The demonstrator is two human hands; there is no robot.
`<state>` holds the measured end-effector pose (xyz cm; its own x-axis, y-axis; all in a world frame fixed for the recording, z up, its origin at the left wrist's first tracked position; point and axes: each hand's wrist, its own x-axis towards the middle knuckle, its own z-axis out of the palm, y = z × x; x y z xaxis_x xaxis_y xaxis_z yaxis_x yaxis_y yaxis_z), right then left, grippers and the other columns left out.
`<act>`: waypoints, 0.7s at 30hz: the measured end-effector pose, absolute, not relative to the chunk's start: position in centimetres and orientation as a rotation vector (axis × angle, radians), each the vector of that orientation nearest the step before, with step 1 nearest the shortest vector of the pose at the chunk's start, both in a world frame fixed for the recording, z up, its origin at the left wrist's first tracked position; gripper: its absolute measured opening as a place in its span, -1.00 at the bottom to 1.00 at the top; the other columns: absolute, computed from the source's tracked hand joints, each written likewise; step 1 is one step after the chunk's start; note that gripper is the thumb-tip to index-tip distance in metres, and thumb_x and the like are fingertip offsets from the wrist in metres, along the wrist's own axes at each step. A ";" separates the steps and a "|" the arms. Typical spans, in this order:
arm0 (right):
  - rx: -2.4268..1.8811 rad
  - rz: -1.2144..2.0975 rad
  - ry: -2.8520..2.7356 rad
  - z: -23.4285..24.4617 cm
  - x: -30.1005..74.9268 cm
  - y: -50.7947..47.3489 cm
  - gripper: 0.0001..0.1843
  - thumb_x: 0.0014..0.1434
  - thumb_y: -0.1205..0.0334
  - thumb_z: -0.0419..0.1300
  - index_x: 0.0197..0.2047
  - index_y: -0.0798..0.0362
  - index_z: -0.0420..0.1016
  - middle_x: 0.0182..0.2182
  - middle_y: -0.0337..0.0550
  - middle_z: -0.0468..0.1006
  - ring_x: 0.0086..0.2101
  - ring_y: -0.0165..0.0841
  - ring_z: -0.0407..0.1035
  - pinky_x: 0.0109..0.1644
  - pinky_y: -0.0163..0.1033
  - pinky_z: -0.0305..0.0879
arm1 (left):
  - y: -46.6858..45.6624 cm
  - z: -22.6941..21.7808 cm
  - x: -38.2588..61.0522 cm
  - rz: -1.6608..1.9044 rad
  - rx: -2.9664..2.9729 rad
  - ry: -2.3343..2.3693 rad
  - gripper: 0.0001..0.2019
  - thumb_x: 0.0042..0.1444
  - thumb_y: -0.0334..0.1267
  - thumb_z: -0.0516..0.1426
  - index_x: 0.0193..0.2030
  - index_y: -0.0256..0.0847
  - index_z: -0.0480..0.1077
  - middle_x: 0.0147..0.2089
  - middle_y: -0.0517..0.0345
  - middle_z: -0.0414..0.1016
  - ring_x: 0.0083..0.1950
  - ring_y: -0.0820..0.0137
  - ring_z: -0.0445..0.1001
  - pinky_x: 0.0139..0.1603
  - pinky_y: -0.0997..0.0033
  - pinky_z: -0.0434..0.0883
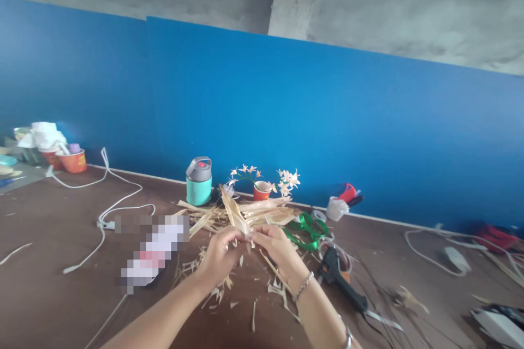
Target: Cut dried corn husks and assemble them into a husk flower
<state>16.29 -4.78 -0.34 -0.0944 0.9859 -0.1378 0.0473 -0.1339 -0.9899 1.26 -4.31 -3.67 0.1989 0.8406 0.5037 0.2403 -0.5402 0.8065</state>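
Head view: left hand [220,255] and right hand [275,242] meet at centre, just above the brown table [61,294]; both pinch the lower end of a dried husk strip [232,211], fingertips closed on it, thumbs facing each other; the strip tilts up and away to the left from the pinch point; right wrist carries a bead bracelet [303,285].

Directly behind the hands: husk pile [266,211], flat on the table; loose husk scraps [221,289] scattered under and around both forearms.

Behind the pile, near the blue wall [327,120]: teal flask [199,181], upright, grey lid; orange cup [261,191] near it to the right, holding pale husk flowers [287,179].

Right of the right hand: green ribbon [308,230], at the pile's edge; black glue gun [341,279] lying near the right forearm.

Left side: white cable [107,211] snaking across the table, well apart from the hands; red paper cups [72,161] far left by the wall.
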 end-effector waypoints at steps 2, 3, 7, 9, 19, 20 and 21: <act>-1.293 1.437 -1.188 -0.5 16.4 -4.7 -0.83 -0.11 0.17 0.24 -0.54 0.10 0.38 -0.66 -0.33 0.36 -0.61 -0.48 0.22 -0.51 -0.36 0.11 | -4.3 -3.7 1.2 1.358 1.919 0.997 -0.89 -0.03 -0.42 0.12 -0.51 -0.20 0.44 -0.40 0.16 0.48 -0.28 0.35 0.44 -0.19 0.41 0.33; -1.291 1.480 -1.164 -0.5 16.4 -4.7 -0.82 -0.11 0.17 0.24 -0.53 0.09 0.38 -0.66 -0.33 0.35 -0.61 -0.47 0.23 -0.51 -0.36 0.11 | -4.4 -3.8 1.2 1.352 1.920 0.995 -0.88 -0.04 -0.42 0.12 -0.52 -0.20 0.44 -0.40 0.15 0.49 -0.28 0.34 0.44 -0.18 0.41 0.32; -1.223 1.506 -1.168 0.0 16.8 -4.9 -0.78 -0.09 0.10 0.26 -0.46 0.07 0.39 -0.60 -0.30 0.40 -0.55 -0.43 0.28 -0.46 -0.35 0.16 | -4.4 -3.7 1.2 1.282 1.894 0.979 -0.86 -0.05 -0.46 0.11 -0.48 -0.19 0.46 -0.39 0.15 0.50 -0.29 0.36 0.45 -0.20 0.44 0.31; -1.129 1.463 -1.218 0.5 16.9 -5.0 -0.78 -0.08 0.12 0.27 -0.38 0.06 0.41 -0.53 -0.30 0.44 -0.49 -0.42 0.31 -0.40 -0.35 0.20 | -4.4 -3.7 1.3 1.260 1.881 0.974 -0.86 -0.06 -0.46 0.11 -0.47 -0.19 0.48 -0.39 0.16 0.50 -0.28 0.37 0.45 -0.19 0.45 0.31; -1.132 1.632 -1.257 0.4 17.6 -4.7 -0.86 -0.14 0.23 0.26 -0.58 0.12 0.43 -0.63 -0.28 0.43 -0.60 -0.46 0.26 -0.45 -0.33 0.20 | -4.5 -3.8 1.4 1.217 1.999 0.901 -0.85 -0.09 -0.49 0.14 -0.50 -0.16 0.47 -0.40 0.16 0.51 -0.29 0.36 0.45 -0.19 0.43 0.30; -1.126 1.665 -1.235 0.3 17.7 -4.6 -0.87 -0.15 0.24 0.26 -0.58 0.12 0.43 -0.63 -0.28 0.43 -0.61 -0.46 0.27 -0.46 -0.34 0.20 | -4.4 -3.9 1.4 1.213 2.020 0.885 -0.85 -0.08 -0.48 0.14 -0.49 -0.16 0.47 -0.39 0.15 0.52 -0.29 0.36 0.46 -0.18 0.42 0.30; -1.117 1.691 -1.223 0.2 17.8 -4.6 -0.88 -0.16 0.25 0.26 -0.58 0.12 0.44 -0.63 -0.27 0.44 -0.60 -0.47 0.27 -0.47 -0.35 0.20 | -4.4 -3.9 1.4 1.211 2.042 0.876 -0.86 -0.07 -0.47 0.15 -0.50 -0.16 0.47 -0.39 0.15 0.52 -0.29 0.36 0.46 -0.18 0.42 0.29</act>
<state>17.85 -4.59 0.24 -0.3325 0.9178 -0.2169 -0.0816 -0.2572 -0.9629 1.45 -4.42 -3.91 0.3650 0.7830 0.5037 0.2336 -0.6007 0.7645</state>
